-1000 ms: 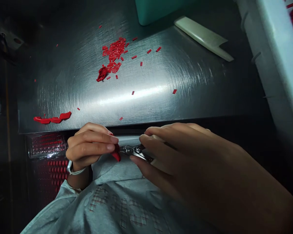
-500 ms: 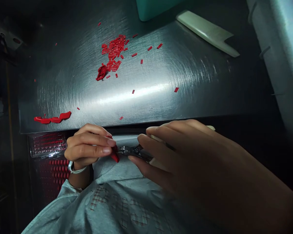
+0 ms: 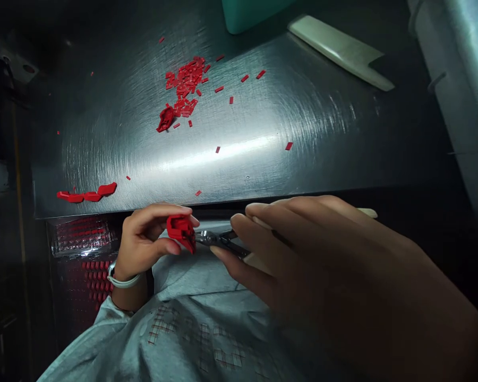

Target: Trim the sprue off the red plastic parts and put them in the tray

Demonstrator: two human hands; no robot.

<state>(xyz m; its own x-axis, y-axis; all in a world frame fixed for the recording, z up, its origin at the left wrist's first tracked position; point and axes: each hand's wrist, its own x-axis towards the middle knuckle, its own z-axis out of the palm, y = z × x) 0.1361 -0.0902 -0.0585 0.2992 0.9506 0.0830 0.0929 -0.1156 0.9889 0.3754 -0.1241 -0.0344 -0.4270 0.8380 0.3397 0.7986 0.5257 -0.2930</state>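
Note:
Between the thumb and fingers of my left hand point(image 3: 143, 239) is a small red moulded part point(image 3: 180, 229), its hollow side turned into view. My right hand point(image 3: 302, 254) is wrapped round a pair of nippers point(image 3: 219, 240), whose pale handles are mostly hidden by the palm and fingers. The metal tip of the nippers meets the right side of the red part; whether the jaws are closed on it I cannot tell. Both hands are in front of the table edge, above my grey shirt point(image 3: 207, 318).
On the metal table point(image 3: 151, 154) lie a heap of small red offcuts point(image 3: 189, 77), another red part point(image 3: 166, 118) and a row of red parts point(image 3: 86, 196). A pale notched piece point(image 3: 338, 50) and a green bin point(image 3: 250, 15) are farther back. Clear trays point(image 3: 79, 236) with red parts sit below left.
My left hand has turned the red part so that its hollow side shows, and its fingers have shifted from in front of it to above. The nippers stay at its right side.

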